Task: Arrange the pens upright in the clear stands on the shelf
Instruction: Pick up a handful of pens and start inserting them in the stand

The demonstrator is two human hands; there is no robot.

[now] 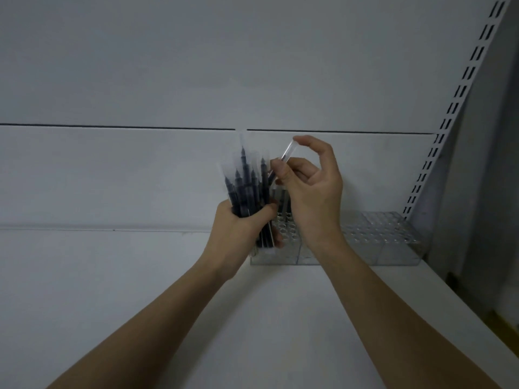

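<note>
At frame centre, left hand (241, 226) grips a bundle of pens (247, 189); right hand (306, 181) fingers pinch one pen (286, 154) above the clear stands (373, 234) on the shelf (140, 276). Best: lift it free, align vertically over a hole, lower straight.

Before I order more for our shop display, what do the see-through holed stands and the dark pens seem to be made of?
The clear holed stands on the white shelf look like glossy transparent plastic, perhaps acrylic: the shelf shows through the walls and the edges catch light. The dark pens gripped by the left hand look like plastic with clear caps or sleeves; the dim picture leaves it open.
</note>
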